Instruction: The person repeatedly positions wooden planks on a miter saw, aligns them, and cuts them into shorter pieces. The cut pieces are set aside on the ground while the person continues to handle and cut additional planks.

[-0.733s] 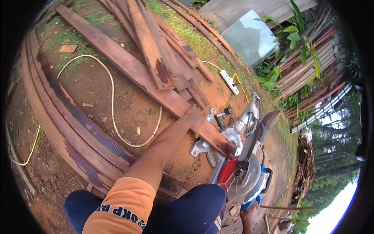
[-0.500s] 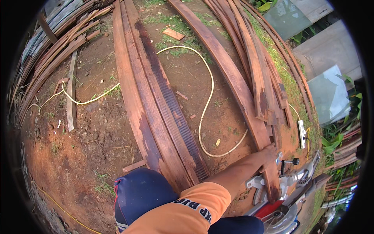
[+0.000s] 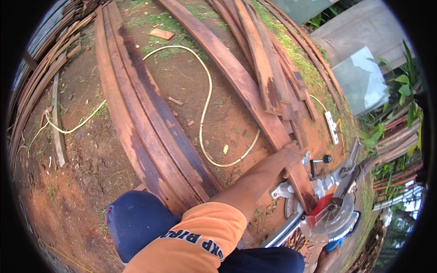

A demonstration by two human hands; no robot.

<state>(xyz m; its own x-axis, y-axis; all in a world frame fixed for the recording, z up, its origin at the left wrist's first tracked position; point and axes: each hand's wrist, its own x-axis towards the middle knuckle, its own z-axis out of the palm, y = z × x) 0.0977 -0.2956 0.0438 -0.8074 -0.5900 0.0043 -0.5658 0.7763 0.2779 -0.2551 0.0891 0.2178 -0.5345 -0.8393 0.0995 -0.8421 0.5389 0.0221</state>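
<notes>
A long reddish-brown wooden plank (image 3: 227, 73) runs from the far side down to a miter saw (image 3: 334, 211), its near end lying on the saw's base beside the red-and-clear blade guard. My left hand (image 3: 291, 154) grips this plank just short of the saw, fingers wrapped over its edges. At the bottom right, my right hand (image 3: 326, 258) is closed around the saw's blue handle (image 3: 334, 245), partly cut off by the picture's edge and my leg. The saw's black-knobbed clamp (image 3: 321, 160) stands next to the plank, apart from my left hand.
Several long planks (image 3: 136, 109) lie to the left of my arm, more planks (image 3: 268, 68) to the right. A pale cable (image 3: 207, 100) loops over the soil. Beyond the saw sits a white power strip (image 3: 331, 127). Wood stacks and sheets edge the yard.
My view has shifted right, so everything sits further left. My right hand has come into view on the saw handle. My left hand keeps its grip on the plank.
</notes>
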